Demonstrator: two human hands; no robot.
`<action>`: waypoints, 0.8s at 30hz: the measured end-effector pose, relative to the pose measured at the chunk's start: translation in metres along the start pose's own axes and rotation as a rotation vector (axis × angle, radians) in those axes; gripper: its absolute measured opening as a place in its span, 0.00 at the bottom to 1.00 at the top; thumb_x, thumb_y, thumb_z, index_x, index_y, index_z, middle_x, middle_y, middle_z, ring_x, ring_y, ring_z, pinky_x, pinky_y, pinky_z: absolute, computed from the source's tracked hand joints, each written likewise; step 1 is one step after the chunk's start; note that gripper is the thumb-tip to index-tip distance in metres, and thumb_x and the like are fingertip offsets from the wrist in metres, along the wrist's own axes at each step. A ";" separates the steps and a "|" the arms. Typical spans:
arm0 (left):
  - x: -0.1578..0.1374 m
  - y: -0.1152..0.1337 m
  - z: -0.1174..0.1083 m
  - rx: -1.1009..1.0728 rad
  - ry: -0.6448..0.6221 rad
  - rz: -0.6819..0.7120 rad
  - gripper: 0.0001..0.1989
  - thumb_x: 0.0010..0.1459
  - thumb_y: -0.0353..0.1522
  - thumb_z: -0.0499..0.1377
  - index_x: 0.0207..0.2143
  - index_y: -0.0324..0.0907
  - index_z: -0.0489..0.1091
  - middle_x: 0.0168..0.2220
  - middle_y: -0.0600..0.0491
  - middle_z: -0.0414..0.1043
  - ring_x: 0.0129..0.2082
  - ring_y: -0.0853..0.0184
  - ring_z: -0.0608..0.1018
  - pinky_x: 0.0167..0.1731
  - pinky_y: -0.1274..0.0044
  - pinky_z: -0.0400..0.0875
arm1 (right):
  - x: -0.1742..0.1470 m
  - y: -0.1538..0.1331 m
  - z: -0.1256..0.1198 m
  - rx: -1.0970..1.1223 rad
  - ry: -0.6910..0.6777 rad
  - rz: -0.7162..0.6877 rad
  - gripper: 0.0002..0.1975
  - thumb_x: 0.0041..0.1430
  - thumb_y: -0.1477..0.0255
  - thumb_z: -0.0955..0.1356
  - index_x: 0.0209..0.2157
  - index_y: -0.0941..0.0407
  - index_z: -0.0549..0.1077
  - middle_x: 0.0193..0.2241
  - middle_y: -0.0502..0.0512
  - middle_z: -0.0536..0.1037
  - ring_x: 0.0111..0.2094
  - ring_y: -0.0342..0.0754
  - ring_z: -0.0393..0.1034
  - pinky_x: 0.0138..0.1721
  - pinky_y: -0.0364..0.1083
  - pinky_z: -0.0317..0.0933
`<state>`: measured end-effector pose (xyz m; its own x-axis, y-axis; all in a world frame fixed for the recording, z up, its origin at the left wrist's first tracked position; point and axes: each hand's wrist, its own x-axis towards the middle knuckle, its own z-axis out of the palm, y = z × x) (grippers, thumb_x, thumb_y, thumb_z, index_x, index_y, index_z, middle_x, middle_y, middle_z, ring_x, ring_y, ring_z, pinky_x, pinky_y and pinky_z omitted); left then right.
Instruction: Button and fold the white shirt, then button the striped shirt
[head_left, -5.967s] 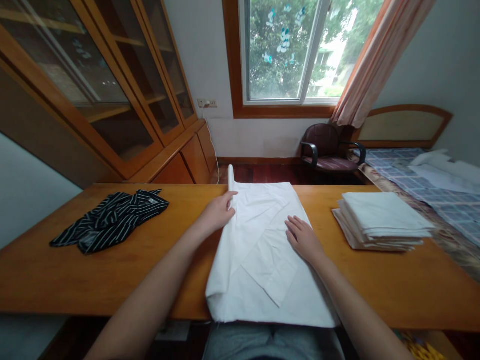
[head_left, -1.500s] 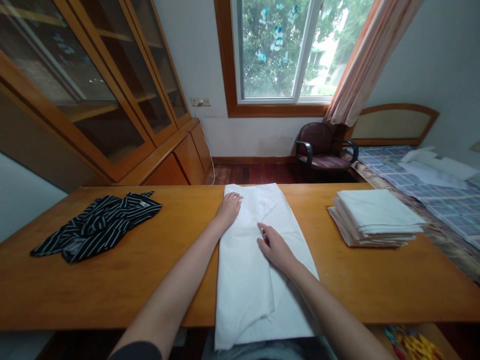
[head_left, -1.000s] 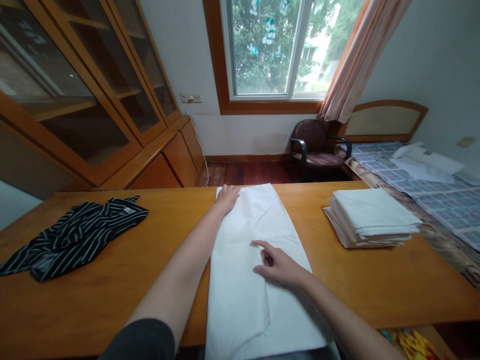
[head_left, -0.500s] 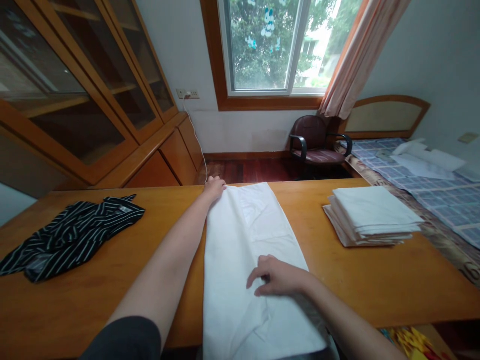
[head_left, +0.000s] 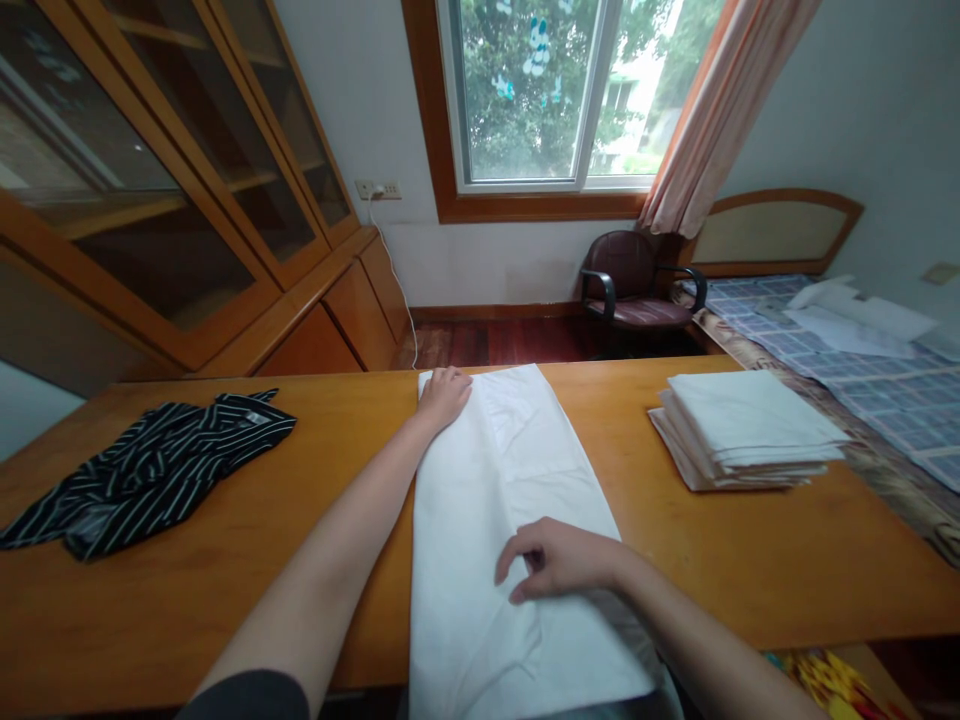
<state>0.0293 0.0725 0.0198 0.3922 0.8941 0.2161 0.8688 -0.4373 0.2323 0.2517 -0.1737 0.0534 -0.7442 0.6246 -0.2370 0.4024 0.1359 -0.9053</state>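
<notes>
A long white cloth [head_left: 457, 560], folded into a strip, lies lengthwise across the table, its near end hanging toward me past the front edge. My left hand [head_left: 445, 396] rests flat on its far left corner, fingers laid out over the fabric. Over the middle of the cloth is my right hand [head_left: 555, 560], its fingers curved and the thumb apart from them, with nothing between. Whether the right fingertips touch the fabric I cannot tell. Small creases run through the cloth near both hands.
At the right stands a stack of folded white cloths [head_left: 750, 425]. A black striped garment [head_left: 172, 465] lies crumpled at the left of the wooden table [head_left: 345, 420]. Beyond are a glass-door cabinet [head_left: 292, 280], an armchair [head_left: 634, 280] and a bed [head_left: 832, 350].
My left hand has shifted slightly right, from the cloth's far left edge onto its surface, and now lies flat. The right hand has stayed nearly in place.
</notes>
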 end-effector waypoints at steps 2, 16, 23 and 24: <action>-0.004 0.000 0.004 -0.005 -0.026 0.015 0.18 0.67 0.39 0.50 0.55 0.47 0.70 0.57 0.48 0.68 0.58 0.55 0.65 0.58 0.64 0.61 | 0.000 -0.002 0.002 0.049 -0.045 0.024 0.18 0.53 0.61 0.75 0.44 0.52 0.80 0.25 0.45 0.71 0.26 0.40 0.63 0.28 0.39 0.56; -0.007 -0.006 0.023 -0.039 -0.189 0.011 0.26 0.70 0.41 0.45 0.67 0.46 0.55 0.70 0.46 0.48 0.70 0.52 0.49 0.65 0.51 0.44 | 0.010 0.007 0.008 0.024 -0.302 0.142 0.14 0.48 0.62 0.77 0.37 0.52 0.81 0.26 0.43 0.77 0.28 0.41 0.68 0.30 0.37 0.59; -0.028 0.015 0.006 -0.038 0.058 0.045 0.17 0.64 0.32 0.52 0.54 0.43 0.71 0.63 0.46 0.63 0.66 0.55 0.60 0.65 0.57 0.52 | 0.005 -0.002 0.002 0.055 -0.322 0.176 0.19 0.49 0.59 0.77 0.42 0.52 0.80 0.25 0.45 0.76 0.27 0.41 0.69 0.29 0.37 0.59; -0.034 0.019 0.004 -0.033 0.093 0.023 0.15 0.64 0.31 0.53 0.50 0.44 0.73 0.61 0.46 0.66 0.65 0.55 0.61 0.65 0.56 0.52 | 0.003 -0.003 -0.001 0.089 -0.324 0.185 0.22 0.50 0.59 0.76 0.46 0.52 0.79 0.24 0.45 0.76 0.27 0.42 0.70 0.30 0.38 0.60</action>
<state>0.0334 0.0340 0.0130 0.3813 0.8714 0.3086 0.8486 -0.4624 0.2570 0.2483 -0.1716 0.0559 -0.7991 0.3546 -0.4854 0.5082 -0.0328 -0.8606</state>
